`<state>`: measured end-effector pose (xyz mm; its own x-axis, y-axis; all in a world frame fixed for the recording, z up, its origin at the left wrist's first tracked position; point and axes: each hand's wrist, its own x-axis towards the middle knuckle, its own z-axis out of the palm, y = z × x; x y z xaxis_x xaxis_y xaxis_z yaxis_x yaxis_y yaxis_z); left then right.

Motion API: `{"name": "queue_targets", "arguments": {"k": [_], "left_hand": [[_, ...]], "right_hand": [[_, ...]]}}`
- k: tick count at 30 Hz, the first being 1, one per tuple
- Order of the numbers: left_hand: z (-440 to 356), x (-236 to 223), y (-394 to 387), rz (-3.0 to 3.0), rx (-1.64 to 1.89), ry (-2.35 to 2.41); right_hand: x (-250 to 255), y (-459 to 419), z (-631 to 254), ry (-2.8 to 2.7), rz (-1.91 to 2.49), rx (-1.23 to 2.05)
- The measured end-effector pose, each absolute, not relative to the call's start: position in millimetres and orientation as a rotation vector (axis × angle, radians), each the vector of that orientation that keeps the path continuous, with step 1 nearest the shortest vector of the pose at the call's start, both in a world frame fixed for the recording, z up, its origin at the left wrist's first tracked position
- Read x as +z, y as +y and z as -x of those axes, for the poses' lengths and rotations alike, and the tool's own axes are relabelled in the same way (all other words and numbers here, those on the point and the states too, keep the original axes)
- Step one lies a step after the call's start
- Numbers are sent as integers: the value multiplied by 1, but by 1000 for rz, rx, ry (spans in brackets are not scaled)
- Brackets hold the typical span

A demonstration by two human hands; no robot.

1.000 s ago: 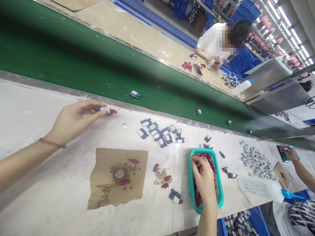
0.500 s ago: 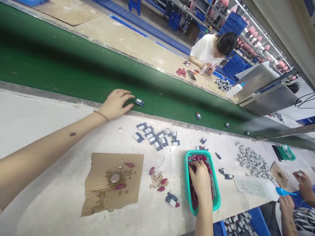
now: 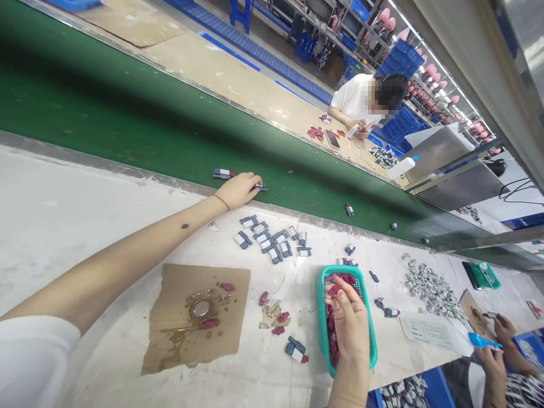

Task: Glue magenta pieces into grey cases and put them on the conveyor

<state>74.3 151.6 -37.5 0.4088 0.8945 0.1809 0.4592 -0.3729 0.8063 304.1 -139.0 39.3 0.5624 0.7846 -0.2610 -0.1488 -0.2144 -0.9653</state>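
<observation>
My left hand [image 3: 241, 191] reaches over the green conveyor belt [image 3: 170, 141], its fingers closed on a dark grey and white plastic piece [image 3: 260, 187]. Just left of that hand, another grey and white piece with a red end [image 3: 222, 174] lies on the belt. Above the teal basket [image 3: 372, 340], my right hand [image 3: 351, 317] pinches a small dark red plastic piece [image 3: 334, 290] between thumb and fingers. More red pieces [image 3: 332, 337] fill the basket, partly hidden by this hand. Between the hands, several grey and white pieces [image 3: 267, 241] lie grouped on the white table.
Brown cardboard [image 3: 157, 317] with a wet patch, a round cap [image 3: 201, 309] and red pieces lies at front left. A white bottle with a blue tip [image 3: 433, 331] lies at right, near a co-worker's hands [image 3: 495, 345]. Another person [image 3: 361, 102] sits across the belt.
My left hand has moved right along the belt and closed on a grey and white piece. My right hand has turned and risen from the basket's red pieces with one pinched in its fingers.
</observation>
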Motion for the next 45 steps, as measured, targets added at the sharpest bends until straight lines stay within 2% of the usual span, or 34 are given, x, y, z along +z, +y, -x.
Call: {"name": "queue_targets", "arguments": {"k": [8, 13, 16, 23, 32, 35, 38, 42, 45], "left_hand": [[-38, -24, 62, -1416, 908, 1018], [3, -12, -7, -840, 784, 970], [19, -10, -35, -761, 770, 1040], [33, -12, -55, -734, 831, 1086], [38, -14, -57, -353, 869, 926], [39, -17, -57, -326, 835, 902], [37, -21, -59, -410, 841, 932], [32, -23, -65, -576, 911, 1049], [27, -23, -73, -688, 1004, 1093]], "right_hand": [[23, -118, -249, -843, 1613, 1057], [3, -106, -196, -1381, 1647, 1069], [-9, -104, -169, -1758, 1549, 954], [-26, -101, -143, -2166, 1387, 617], [-24, -98, -143, -2278, 1395, 513], [-25, -98, -142, -2250, 1396, 606], [-23, -96, -144, -2036, 1440, 845], [-18, -92, -149, -1286, 1505, 1329], [-16, -90, -149, -828, 1383, 1509]]}}
